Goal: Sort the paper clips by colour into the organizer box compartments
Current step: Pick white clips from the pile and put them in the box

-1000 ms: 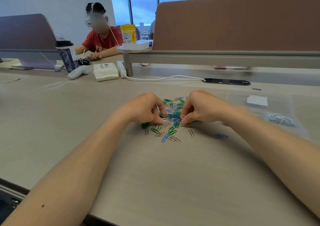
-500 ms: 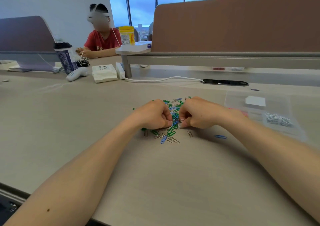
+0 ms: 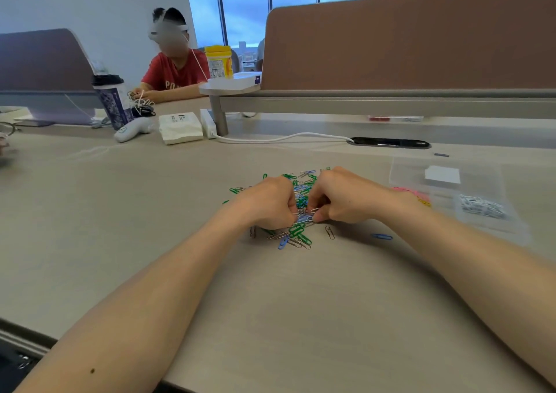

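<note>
Just above pile (image 3: 296, 232), paper clip (image 3: 314, 211) pinched by right hand (image 3: 346, 200)

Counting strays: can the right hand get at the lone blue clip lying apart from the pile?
Probably yes: the blue clip lies alone on bare table close beside the right forearm, nothing over it. The right hand is busy, though, fingers curled at the pile pinching a pale clip.

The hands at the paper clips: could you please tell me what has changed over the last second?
The left hand and right hand drew together over the pile of paper clips and now pinch clips at its middle, knuckles nearly touching. The pile, the stray blue clip and the organizer box stayed put.
</note>
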`<state>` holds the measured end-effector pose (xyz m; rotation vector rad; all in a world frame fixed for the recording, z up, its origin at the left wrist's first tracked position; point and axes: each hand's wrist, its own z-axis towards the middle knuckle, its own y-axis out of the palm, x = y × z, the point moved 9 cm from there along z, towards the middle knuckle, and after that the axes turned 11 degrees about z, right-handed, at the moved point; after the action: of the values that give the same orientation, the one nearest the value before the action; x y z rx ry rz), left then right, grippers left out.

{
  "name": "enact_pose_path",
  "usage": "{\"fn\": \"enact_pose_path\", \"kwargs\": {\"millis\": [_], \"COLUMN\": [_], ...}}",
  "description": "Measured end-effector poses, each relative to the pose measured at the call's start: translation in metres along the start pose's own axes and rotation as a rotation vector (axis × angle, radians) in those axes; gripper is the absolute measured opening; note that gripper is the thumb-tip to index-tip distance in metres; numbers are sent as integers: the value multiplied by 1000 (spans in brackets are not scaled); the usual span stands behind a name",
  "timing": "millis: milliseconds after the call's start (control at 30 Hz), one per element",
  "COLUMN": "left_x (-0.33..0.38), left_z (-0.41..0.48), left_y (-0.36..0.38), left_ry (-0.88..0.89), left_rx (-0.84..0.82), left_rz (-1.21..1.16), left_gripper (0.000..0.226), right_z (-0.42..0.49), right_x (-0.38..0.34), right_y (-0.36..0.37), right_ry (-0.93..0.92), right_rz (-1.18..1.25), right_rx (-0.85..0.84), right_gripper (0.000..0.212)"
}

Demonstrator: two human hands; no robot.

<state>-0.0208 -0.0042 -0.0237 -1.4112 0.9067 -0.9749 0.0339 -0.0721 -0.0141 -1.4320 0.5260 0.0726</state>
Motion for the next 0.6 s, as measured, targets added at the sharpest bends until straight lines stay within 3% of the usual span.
{"fn": "enact_pose_path", "kwargs": {"millis": [200, 300, 333, 400, 467, 600], "left_x": [-7, -7, -5, 0, 3, 3], "left_z": [-2, -2, -2, -2, -2, -1], "left_y": [-8, -12, -12, -10, -7, -7], "left_ry": [8, 22, 31, 51, 61, 60], "left_rx": [36, 60, 58, 42, 34, 41], "left_rz": [-24, -78, -92, -96, -73, -8], "left_gripper": [11, 7, 6, 6, 7, 4], "right_z": [-2, -3, -4, -6, -6, -5], "right_x": [4, 8, 8, 10, 12, 12], "right_y": [-4, -10, -12, -12, -15, -22], "right_ry": [30, 40, 36, 49, 59, 48], "right_rz": [-54, -40, -43, -56, -66, -14], "right_rx": [-16, -22, -30, -43, -36, 21], "right_gripper": [5, 32, 31, 4, 19, 10]}}
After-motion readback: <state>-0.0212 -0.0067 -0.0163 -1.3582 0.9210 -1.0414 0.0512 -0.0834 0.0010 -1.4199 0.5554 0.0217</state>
